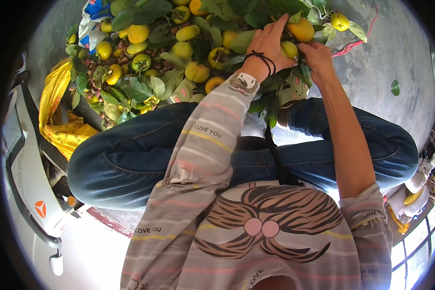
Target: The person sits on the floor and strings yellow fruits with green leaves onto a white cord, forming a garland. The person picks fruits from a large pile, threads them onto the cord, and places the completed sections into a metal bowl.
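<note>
A heap of yellow-green persimmons (pixel 138 33) with leafy twigs lies on the floor before my crossed legs. My left hand (pixel 270 49), with a black cord at its wrist, reaches over the heap's right part, its fingers spread around a greenish persimmon (pixel 289 49). Just right of that fruit is my right hand (pixel 316 58), thumb and fingertips pinched together near leaves and stems; what lies between them is hidden. An orange-yellow persimmon (pixel 300 30) sits just above both hands. Whether my left hand grips the greenish fruit cannot be told.
Small brownish nuts or fruits (pixel 128 59) lie among the leaves. A yellow plastic bag (pixel 54 98) is at the left, a blue and white bag (pixel 90 29) at the upper left. Red string (pixel 351 46) and a single persimmon (pixel 339 21) lie right. A white vehicle part (pixel 36 174) stands left.
</note>
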Available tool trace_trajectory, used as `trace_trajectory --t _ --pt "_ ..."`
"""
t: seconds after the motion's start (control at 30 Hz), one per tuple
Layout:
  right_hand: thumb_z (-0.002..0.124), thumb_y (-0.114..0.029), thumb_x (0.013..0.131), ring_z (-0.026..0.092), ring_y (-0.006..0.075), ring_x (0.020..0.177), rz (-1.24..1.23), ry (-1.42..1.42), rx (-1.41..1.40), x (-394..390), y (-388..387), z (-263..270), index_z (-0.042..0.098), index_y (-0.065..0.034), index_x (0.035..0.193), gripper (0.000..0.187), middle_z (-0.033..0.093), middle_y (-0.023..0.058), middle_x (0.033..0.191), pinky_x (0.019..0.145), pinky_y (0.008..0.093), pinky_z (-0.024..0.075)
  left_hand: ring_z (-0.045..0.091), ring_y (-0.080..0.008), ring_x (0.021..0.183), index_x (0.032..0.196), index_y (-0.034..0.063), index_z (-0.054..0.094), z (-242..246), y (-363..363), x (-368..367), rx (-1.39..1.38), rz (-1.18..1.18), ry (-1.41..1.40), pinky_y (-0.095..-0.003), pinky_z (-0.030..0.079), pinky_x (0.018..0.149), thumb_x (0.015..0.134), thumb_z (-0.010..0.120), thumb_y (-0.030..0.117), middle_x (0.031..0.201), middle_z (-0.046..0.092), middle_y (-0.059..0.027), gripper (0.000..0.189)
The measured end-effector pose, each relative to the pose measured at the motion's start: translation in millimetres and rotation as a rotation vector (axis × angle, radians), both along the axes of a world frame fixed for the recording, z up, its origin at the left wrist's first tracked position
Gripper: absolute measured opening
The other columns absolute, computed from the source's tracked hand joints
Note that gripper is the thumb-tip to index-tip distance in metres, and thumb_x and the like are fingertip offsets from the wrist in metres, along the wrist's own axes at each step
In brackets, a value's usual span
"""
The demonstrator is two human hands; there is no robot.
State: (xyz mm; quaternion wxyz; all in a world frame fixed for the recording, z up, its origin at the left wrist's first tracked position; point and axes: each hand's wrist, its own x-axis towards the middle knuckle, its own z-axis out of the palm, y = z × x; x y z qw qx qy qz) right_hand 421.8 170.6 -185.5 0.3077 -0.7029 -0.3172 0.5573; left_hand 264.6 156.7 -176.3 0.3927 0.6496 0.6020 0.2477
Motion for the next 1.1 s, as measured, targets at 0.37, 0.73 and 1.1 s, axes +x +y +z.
trace_trajectory --t 0.37,0.73,1.1 --pt "0.068 -0.02 0.066 0.056 0.0206 0.051 0.071 -0.333 0.013 -15.2 -1.2 16.2 0.062 0.0031 0.066 0.024 0.054 0.0099 0.053 0.042 0.0349 0.0411 0.048 -0.0308 0.099 0.091 0.0059 0.063 -6.7 -4.9 15.1 0.099 0.003 0.212 -0.0404 0.045 0.081 0.069 0.062 0.038 0.103 0.05 -0.0126 0.038" --pt "0.069 -0.024 0.062 0.06 0.0249 0.06 -0.044 -0.417 0.017 -21.5 -8.7 -4.2 0.064 0.0034 0.066 0.028 0.062 0.0147 0.063 0.06 0.0367 0.0466 0.044 -0.0312 0.108 0.101 0.0072 0.064 -3.7 7.5 15.6 -0.111 -0.11 0.271 -0.0426 0.042 0.088 0.07 0.057 0.039 0.113 0.047 -0.0132 0.045" --pt "0.066 -0.022 0.066 0.062 0.0299 0.069 0.023 -0.548 0.163 -28.0 -12.0 0.0 0.064 0.0008 0.076 0.025 0.064 0.015 0.072 0.065 0.0365 0.0476 0.046 -0.0318 0.104 0.102 0.0146 0.066 -20.2 24.3 4.1 -0.177 -0.122 0.159 -0.0387 0.039 0.091 0.069 0.058 0.041 0.105 0.05 -0.0144 0.043"
